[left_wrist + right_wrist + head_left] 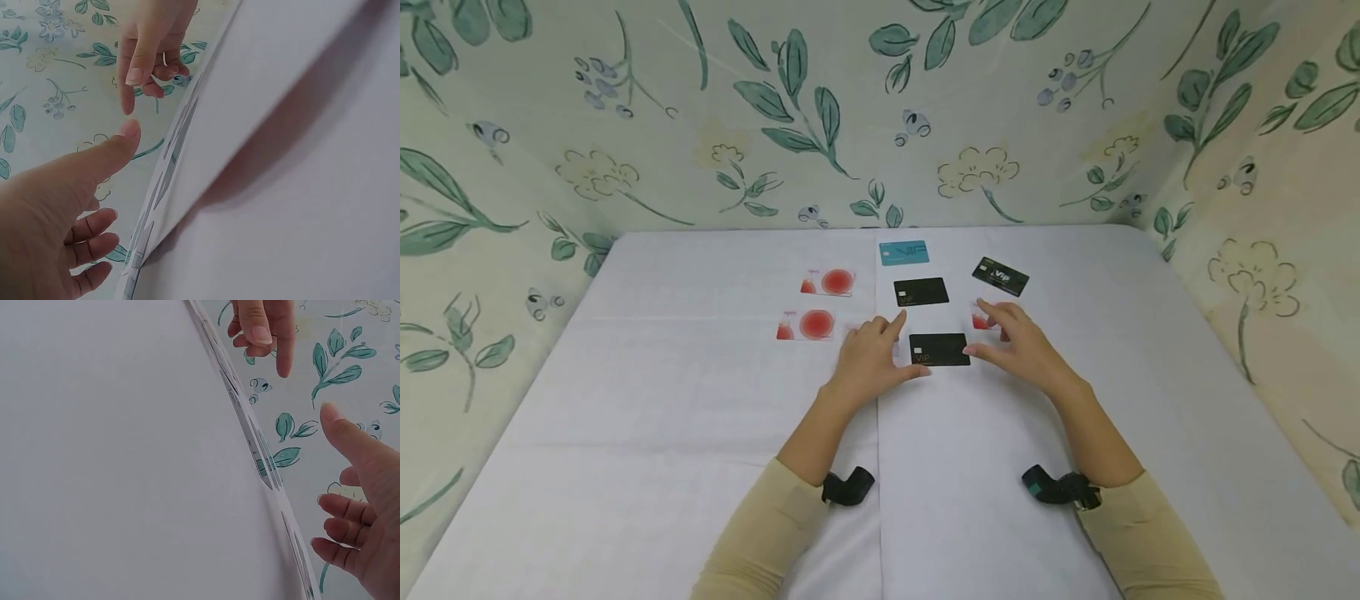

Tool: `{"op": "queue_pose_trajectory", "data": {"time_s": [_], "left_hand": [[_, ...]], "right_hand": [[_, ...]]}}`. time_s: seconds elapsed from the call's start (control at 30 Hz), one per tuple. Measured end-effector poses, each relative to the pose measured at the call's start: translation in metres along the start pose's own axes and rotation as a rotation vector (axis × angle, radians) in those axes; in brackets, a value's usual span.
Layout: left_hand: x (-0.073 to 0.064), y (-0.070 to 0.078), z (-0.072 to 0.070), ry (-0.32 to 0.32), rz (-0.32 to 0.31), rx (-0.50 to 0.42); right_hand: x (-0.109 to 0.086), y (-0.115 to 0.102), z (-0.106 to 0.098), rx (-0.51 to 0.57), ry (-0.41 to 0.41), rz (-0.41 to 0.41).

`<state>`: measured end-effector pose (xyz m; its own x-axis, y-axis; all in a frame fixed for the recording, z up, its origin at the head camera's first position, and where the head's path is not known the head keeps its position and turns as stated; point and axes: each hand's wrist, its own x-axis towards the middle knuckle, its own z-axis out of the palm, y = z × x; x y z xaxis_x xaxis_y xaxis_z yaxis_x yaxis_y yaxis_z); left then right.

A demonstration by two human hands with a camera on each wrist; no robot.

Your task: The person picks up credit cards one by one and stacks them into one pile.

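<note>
In the head view, a black VIP card (942,343) lies on the white cloth between both hands. My left hand (868,360) hovers at its left end, thumb and index finger spread and nothing held. At its right end is my right hand (1026,350), thumb tip overlapping the card's edge in this view. Under the right fingers, a red-and-white card (980,320) is partly hidden. Both wrist views show the left hand (44,212) and right hand (375,487) raised over the cloth, thumbs extended, other fingers loosely bent, with the cards seen nearly edge-on.
Farther back lie a blue VIP card (904,253), a black card (922,292) and a tilted black VIP card (1001,277). Two red-and-white cards (815,324) sit left of the left hand. Behind the table (625,375) stands a leaf-patterned backdrop (850,75).
</note>
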<state>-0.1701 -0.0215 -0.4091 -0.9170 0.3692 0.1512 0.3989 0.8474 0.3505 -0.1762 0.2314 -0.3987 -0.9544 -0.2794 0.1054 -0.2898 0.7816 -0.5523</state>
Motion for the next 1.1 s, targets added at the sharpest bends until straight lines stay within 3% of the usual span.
{"op": "queue_pose_trajectory", "data": {"time_s": [0.5, 0.7, 0.87, 1.1], "left_hand": [[0.005, -0.005, 0.018, 0.036, 0.016, -0.146], [0.005, -0.009, 0.025, 0.036, -0.024, -0.222], [0.006, -0.011, 0.027, 0.033, -0.025, -0.206], [0.006, -0.011, 0.027, 0.004, 0.001, -0.112]], "right_hand": [[0.003, 0.013, 0.013, 0.075, -0.081, -0.054], [0.004, 0.017, 0.018, 0.094, -0.100, -0.064], [0.004, 0.019, 0.018, 0.081, -0.109, -0.030], [0.004, 0.020, 0.020, 0.081, -0.106, -0.013]]}}
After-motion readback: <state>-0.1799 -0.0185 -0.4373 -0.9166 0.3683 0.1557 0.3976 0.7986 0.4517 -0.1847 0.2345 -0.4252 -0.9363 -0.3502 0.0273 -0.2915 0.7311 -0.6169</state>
